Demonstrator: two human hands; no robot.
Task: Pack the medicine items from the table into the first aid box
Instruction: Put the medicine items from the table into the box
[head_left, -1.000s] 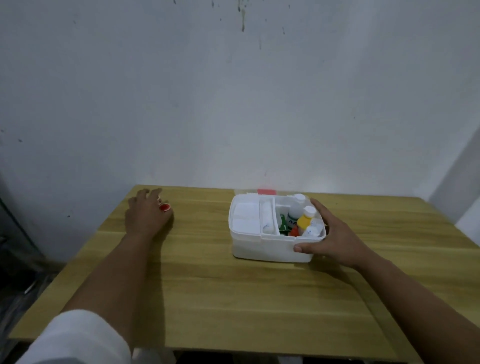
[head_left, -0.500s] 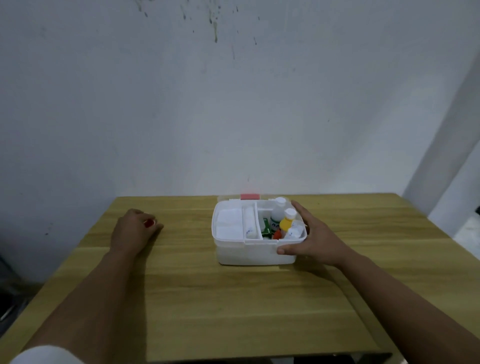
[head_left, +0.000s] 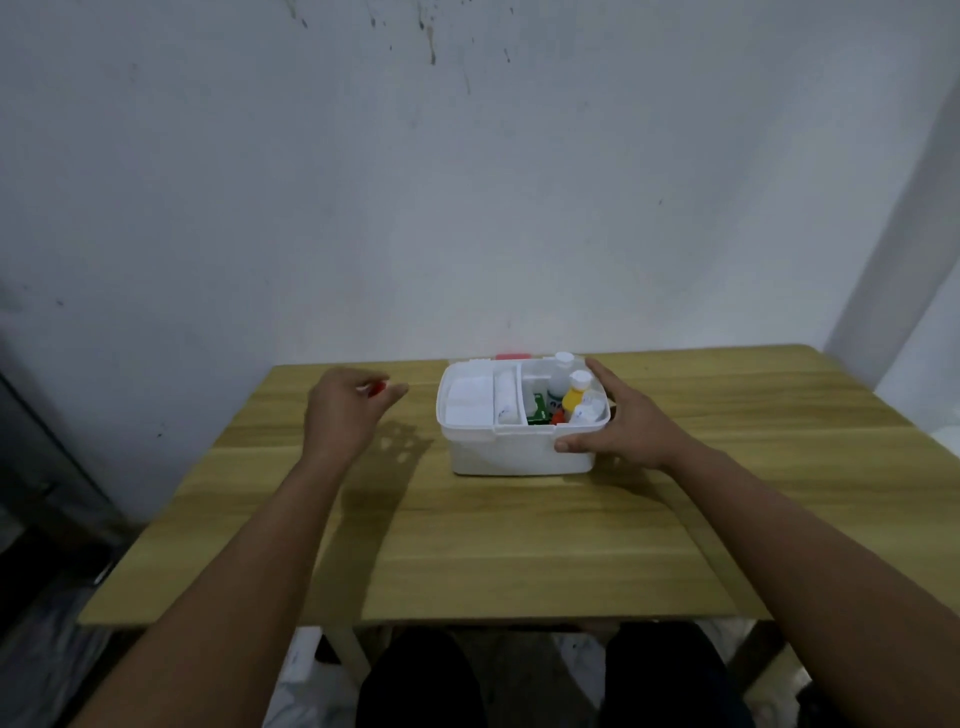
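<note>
Right hand (head_left: 626, 423) grips first aid box (head_left: 514, 457), lengthwise left-right.

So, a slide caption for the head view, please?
Right hand holds the white first aid box; left hand pinches a small red item.

A single wide-angle view comes from the person's head, seated at the near edge of the desk (head_left: 519, 545) and facing 12 o'clock toward the wall (head_left: 467, 208), tilted down. The wall fills the upper half and the desk the lower middle, close enough that its near edge and the knees beneath show at 6 o'clock. The left forearm (head_left: 249, 545) enters from 7 o'clock, the right forearm (head_left: 779, 519) from 5 o'clock. The first aid box (head_left: 519, 457) sits just below frame centre.
</note>
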